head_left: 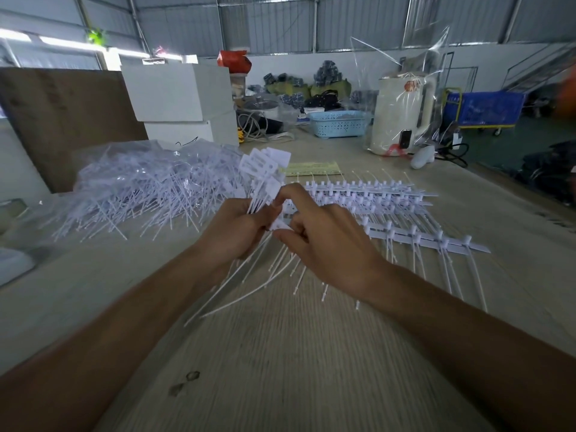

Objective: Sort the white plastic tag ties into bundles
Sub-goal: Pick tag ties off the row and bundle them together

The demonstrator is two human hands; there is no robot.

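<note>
While the left hand (232, 227) clasps a bundle of tag ties (265, 173), the right hand (324, 241) seemingly pinches one tie.

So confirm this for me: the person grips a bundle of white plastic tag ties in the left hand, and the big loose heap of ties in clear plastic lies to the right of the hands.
Wrong on one point. The head view shows the loose heap of ties in clear plastic to the left of the hands, not the right. The left hand does grip the bundle of white plastic tag ties.

The right hand (327, 244) hides part of the moulded tie strips (389, 194).
</note>
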